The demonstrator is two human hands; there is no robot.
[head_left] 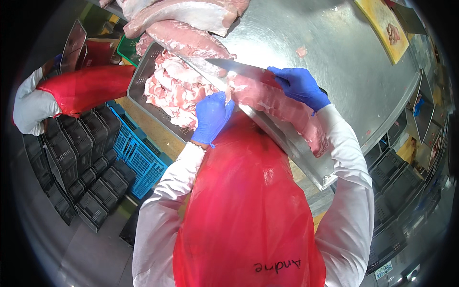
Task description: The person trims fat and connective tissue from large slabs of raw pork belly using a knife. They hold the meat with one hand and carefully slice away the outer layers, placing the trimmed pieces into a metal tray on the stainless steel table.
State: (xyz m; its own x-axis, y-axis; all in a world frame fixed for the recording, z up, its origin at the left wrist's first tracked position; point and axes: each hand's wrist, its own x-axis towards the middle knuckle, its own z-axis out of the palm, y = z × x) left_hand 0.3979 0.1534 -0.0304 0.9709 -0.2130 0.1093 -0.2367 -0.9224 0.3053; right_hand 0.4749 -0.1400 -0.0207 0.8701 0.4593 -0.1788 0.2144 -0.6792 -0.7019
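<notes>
A long pink strip of meat [272, 99] lies along the near edge of the steel table. My right hand [302, 87], in a blue glove, grips a knife [241, 70] by its handle. The broad blade points left across the meat's left end. My left hand [213, 115], gloved in blue too, is closed at that end, pinching a small pale piece of meat [228, 93]. Just left of it, a dark grey perforated crate [138, 91] holds many pale trimmings [174, 88]. A larger piece of meat [189, 39] rests beyond the blade.
More big cuts of meat [184, 14] lie at the table's far left. A yellow cutting board [382, 28] sits far right on the steel table [344, 62]. At left, a person in a red apron [91, 88] stands near stacked black crates [79, 153] and blue crates [136, 153].
</notes>
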